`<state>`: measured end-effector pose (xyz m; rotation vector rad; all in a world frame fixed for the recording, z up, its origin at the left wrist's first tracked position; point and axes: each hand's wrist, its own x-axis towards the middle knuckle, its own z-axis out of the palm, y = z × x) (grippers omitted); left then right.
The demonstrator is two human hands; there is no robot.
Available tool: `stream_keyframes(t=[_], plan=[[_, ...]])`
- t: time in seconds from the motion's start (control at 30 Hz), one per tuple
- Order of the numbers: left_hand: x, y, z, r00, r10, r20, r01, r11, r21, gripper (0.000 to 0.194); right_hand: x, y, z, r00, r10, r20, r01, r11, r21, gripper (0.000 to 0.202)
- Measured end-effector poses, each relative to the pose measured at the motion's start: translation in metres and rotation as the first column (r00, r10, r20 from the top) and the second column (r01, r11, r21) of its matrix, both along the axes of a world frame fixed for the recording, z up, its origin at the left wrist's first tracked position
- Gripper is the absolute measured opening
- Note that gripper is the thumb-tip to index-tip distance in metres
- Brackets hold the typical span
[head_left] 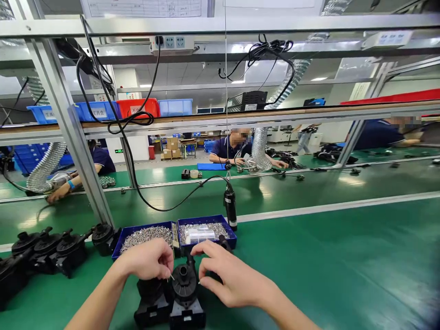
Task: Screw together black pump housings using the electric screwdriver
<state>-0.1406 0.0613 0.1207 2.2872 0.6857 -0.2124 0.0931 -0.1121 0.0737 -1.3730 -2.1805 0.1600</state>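
Observation:
A black round pump-like housing (185, 285) with a short upright spout stands on the green bench in front of me. My left hand (151, 261) is at its left side, fingers closed in a pinch on a small silver screw (172, 277). On the housing's right side, my right hand (230, 275) pinches too, and a tiny shiny screw tip (199, 283) shows at its fingertips. Left of this housing sits another black housing (151, 305), partly covered by my left hand. Behind my hands are a blue tray of long screws (146, 237) and a blue tray of smaller screws (220, 229) with a clear plastic item.
A black electric screwdriver (230, 206) hangs on a cable behind the right tray. Several black housings (70, 250) stand on the left. A metal frame post (79, 137) rises at the left. Co-workers sit across the green conveyor (292, 192), one person's arm (65, 188) reaching over it.

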Motion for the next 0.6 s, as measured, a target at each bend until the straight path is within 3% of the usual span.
stream_keyframes(t=[0.17,0.4,0.6], plan=[[-0.002,-0.01,0.007,0.993,0.056,-0.1,-0.041,0.989,0.14,0.018,-0.007,0.004,-0.01,0.998,-0.026,0.062,0.021,0.996,0.081,0.016],[0.003,-0.03,0.003,0.989,0.116,-0.093,-0.086,0.956,0.28,0.02,-0.006,0.007,-0.018,0.995,-0.05,0.091,0.03,0.978,0.208,0.013],[0.004,-0.035,0.0,0.991,0.099,-0.092,-0.064,0.945,0.321,0.019,-0.013,0.004,-0.02,1.0,0.018,0.014,-0.021,0.967,0.254,0.032]])
